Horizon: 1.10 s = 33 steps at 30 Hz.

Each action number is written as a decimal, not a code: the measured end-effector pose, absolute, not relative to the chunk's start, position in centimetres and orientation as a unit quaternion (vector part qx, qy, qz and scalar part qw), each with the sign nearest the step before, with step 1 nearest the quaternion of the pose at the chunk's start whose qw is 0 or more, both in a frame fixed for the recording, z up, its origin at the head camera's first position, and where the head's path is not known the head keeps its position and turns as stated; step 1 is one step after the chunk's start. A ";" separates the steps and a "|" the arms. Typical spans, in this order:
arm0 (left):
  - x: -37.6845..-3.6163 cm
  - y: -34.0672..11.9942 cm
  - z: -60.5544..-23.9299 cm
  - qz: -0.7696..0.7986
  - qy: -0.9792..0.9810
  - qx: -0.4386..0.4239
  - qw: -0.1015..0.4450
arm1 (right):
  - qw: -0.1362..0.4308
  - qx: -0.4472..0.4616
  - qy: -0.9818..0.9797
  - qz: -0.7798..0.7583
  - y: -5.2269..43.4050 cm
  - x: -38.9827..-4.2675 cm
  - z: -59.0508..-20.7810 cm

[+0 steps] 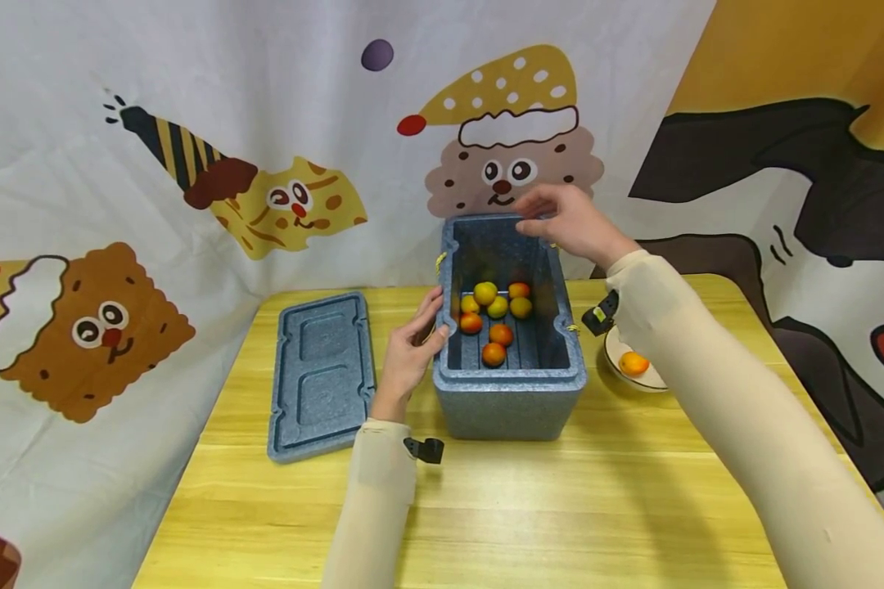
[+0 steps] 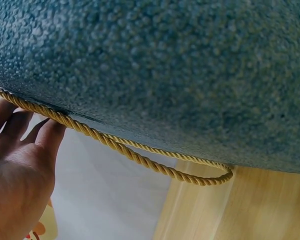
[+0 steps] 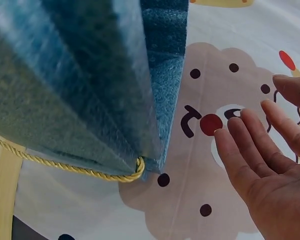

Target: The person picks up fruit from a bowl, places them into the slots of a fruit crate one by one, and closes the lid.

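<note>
A grey-blue foam box [image 1: 511, 409] stands uncovered on the table, with several orange, red and yellow round fruits [image 1: 485, 293] on its floor. My left hand [image 1: 411, 352] rests against the box's left side, fingers reaching along the wall near the rim. In the left wrist view a gold rope handle [image 2: 140, 157] runs along that side, close to the fingertips. My right hand [image 1: 566, 221] is raised over the far right corner of the box. Its fingers are spread a little and hold nothing, as the right wrist view shows the bare palm.
Left of the box lies its grey lid [image 1: 322, 372], flat on the wooden table [image 1: 516, 515]. A bowl [image 1: 651, 378] with an orange fruit [image 1: 633, 363] sits to the right, partly behind the right forearm. A patterned cloth [image 1: 280, 74] hangs behind the table.
</note>
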State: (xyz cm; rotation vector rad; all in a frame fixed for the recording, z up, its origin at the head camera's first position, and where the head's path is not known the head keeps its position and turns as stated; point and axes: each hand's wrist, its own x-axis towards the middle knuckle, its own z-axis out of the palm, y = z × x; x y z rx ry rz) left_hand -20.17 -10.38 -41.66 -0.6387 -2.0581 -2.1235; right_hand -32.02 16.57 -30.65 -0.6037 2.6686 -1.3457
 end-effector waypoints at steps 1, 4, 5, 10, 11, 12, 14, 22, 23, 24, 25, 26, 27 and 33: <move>-20.2 -10.4 -41.7 -0.702 -0.678 -0.211 0.058 | 0.045 -0.198 0.873 -0.442 16.7 -31.9 -30.6; -20.2 -10.4 -41.7 -0.704 -0.676 -0.212 0.059 | 0.043 -0.198 0.871 -0.448 17.2 -31.5 -30.6; -20.2 -10.4 -41.7 -0.704 -0.676 -0.211 0.059 | 0.042 -0.197 0.871 -0.448 17.4 -31.3 -30.6; -20.2 -10.4 -41.7 -0.705 -0.675 -0.209 0.060 | 0.034 -0.191 0.877 -0.441 18.7 -30.5 -30.7; -20.2 -10.5 -41.7 -0.705 -0.675 -0.209 0.060 | 0.033 -0.188 0.878 -0.440 19.0 -30.4 -30.8; -20.1 -10.5 -41.7 -0.705 -0.675 -0.208 0.060 | 0.031 -0.187 0.879 -0.439 19.3 -30.2 -30.9; -20.1 -10.5 -41.7 -0.704 -0.677 -0.207 0.061 | 0.024 -0.185 0.879 -0.439 19.9 -29.8 -31.0; -20.1 -10.4 -41.8 -0.705 -0.676 -0.209 0.056 | 0.005 -0.160 0.886 -0.435 23.1 -28.1 -32.0; -20.1 -10.5 -41.8 -0.705 -0.675 -0.209 0.057 | 0.006 -0.155 0.888 -0.433 23.5 -28.1 -32.3; -20.1 -10.5 -41.8 -0.705 -0.675 -0.209 0.059 | 0.007 -0.151 0.890 -0.430 23.8 -28.0 -32.6; -20.1 -10.6 -41.8 -0.706 -0.674 -0.208 0.060 | 0.008 -0.147 0.892 -0.427 24.2 -28.0 -32.9; -20.1 -10.6 -41.8 -0.707 -0.673 -0.208 0.062 | 0.010 -0.144 0.893 -0.427 24.5 -28.0 -33.2; -20.1 -10.6 -41.9 -0.708 -0.672 -0.208 0.063 | 0.011 -0.142 0.893 -0.427 24.9 -28.0 -33.6; -20.1 -10.4 -42.0 -0.708 -0.671 -0.213 0.061 | 0.021 -0.103 0.893 -0.437 27.2 -27.0 -36.2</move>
